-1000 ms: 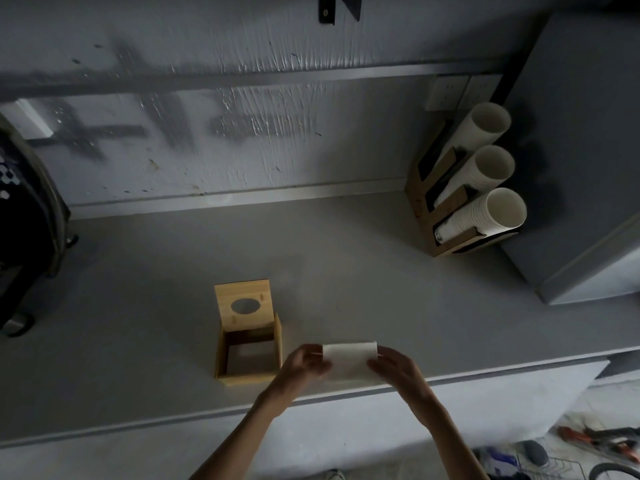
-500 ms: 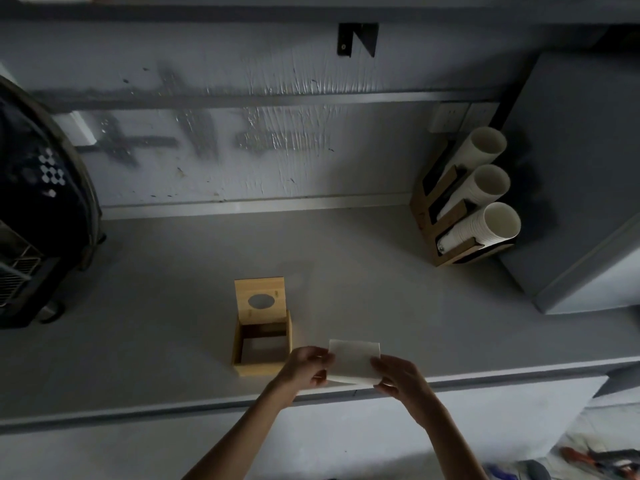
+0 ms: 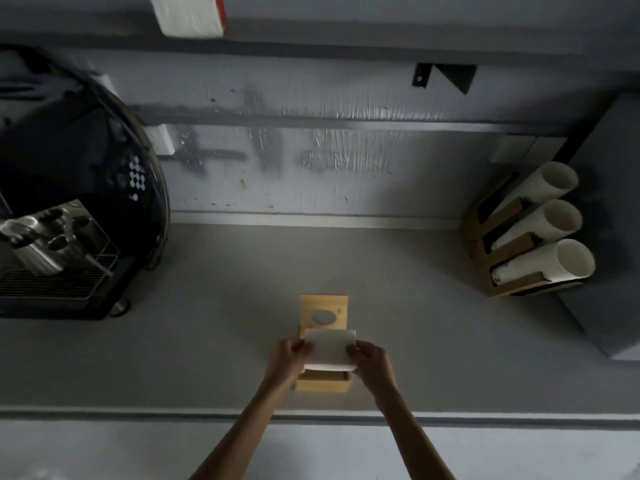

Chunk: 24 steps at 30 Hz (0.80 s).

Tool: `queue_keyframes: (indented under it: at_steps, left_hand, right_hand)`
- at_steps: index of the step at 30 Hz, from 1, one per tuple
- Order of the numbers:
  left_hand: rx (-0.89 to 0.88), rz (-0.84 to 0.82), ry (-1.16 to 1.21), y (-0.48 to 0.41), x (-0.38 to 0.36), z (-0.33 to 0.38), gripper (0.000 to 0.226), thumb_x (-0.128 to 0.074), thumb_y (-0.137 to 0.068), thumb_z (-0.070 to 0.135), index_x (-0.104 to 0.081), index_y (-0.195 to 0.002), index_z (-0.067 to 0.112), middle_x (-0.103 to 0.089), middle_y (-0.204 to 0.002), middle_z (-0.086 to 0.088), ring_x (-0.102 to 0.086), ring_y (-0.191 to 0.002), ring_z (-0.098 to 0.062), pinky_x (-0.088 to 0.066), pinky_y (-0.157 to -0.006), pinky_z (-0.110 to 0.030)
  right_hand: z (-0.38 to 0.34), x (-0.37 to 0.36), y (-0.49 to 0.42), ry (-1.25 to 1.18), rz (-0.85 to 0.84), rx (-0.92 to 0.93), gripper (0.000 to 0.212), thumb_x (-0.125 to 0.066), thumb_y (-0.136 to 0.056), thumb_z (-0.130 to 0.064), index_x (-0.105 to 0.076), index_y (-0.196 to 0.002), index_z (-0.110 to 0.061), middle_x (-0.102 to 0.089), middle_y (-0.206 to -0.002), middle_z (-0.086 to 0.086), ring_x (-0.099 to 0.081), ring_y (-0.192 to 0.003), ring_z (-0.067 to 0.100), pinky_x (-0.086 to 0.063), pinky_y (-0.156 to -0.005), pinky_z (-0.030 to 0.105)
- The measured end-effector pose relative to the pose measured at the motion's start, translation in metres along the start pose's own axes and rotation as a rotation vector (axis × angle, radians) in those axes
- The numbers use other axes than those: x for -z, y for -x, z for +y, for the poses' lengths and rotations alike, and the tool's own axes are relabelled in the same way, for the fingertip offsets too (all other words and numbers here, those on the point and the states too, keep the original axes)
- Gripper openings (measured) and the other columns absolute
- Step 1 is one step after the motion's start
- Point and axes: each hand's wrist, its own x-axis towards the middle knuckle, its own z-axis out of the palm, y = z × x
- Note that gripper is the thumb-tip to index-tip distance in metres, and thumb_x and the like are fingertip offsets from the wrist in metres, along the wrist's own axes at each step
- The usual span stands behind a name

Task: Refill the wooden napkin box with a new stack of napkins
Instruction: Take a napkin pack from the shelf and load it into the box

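Observation:
A wooden napkin box (image 3: 322,383) stands on the grey counter (image 3: 214,341) near its front edge. Its hinged lid (image 3: 323,311), with an oval hole, stands tipped up at the back. A white stack of napkins (image 3: 329,350) is held right over the box's open top and hides the inside. My left hand (image 3: 286,360) grips the stack's left edge and my right hand (image 3: 370,363) grips its right edge.
A black coffee machine (image 3: 69,209) fills the left of the counter. A wooden rack with three rolls of paper cups (image 3: 530,233) stands at the back right beside a grey cabinet (image 3: 616,237). A white packet (image 3: 188,15) lies on the shelf above.
Both hands carried the napkin stack left from beside the box to directly over its open top. The camera view shifted, bringing the coffee machine into sight.

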Motion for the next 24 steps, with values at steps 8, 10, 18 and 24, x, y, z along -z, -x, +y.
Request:
queue_keyframes:
  at_steps: [8, 10, 18, 24]
  left_hand:
    - [0.046, -0.035, -0.153, -0.015, 0.007, -0.016, 0.036, -0.061, -0.082, 0.025, -0.052, -0.049, 0.016, -0.047, -0.044, 0.006, -0.059, -0.053, -0.016, -0.055, -0.056, -0.042]
    - [0.031, -0.047, -0.193, -0.014, 0.006, -0.012, 0.037, -0.058, -0.083, 0.023, -0.047, -0.048, 0.016, -0.044, -0.043, 0.005, -0.053, -0.049, -0.014, -0.043, -0.049, -0.032]
    - [-0.059, -0.036, -0.316, -0.019, 0.002, -0.01, 0.036, -0.055, -0.086, 0.025, -0.046, -0.052, 0.021, -0.047, -0.049, 0.008, -0.046, -0.047, 0.001, -0.028, -0.04, -0.013]
    - [-0.037, 0.023, -0.297, -0.015, -0.002, -0.016, 0.021, -0.058, -0.083, 0.025, -0.054, -0.063, 0.019, -0.052, -0.059, 0.007, -0.051, -0.057, -0.007, -0.035, -0.051, -0.024]
  right_hand:
    - [-0.002, -0.038, 0.002, 0.229, 0.12, -0.045, 0.02, -0.053, -0.094, -0.024, -0.066, -0.08, -0.019, -0.061, -0.064, -0.004, -0.058, -0.062, 0.014, -0.043, -0.055, 0.027]
    - [-0.003, -0.038, 0.002, 0.257, 0.138, -0.021, 0.02, -0.052, -0.095, -0.023, -0.067, -0.082, -0.017, -0.063, -0.067, -0.001, -0.058, -0.063, 0.012, -0.044, -0.054, 0.026]
    - [-0.002, -0.035, 0.003, 0.363, 0.158, 0.043, 0.024, -0.049, -0.096, -0.02, -0.066, -0.082, -0.013, -0.061, -0.067, -0.002, -0.057, -0.059, 0.002, -0.037, -0.046, 0.012]
    - [0.01, -0.04, 0.0, 0.441, 0.218, 0.019, 0.021, -0.054, -0.092, -0.03, -0.066, -0.101, -0.014, -0.066, -0.085, 0.004, -0.061, -0.067, 0.01, -0.044, -0.05, 0.017]
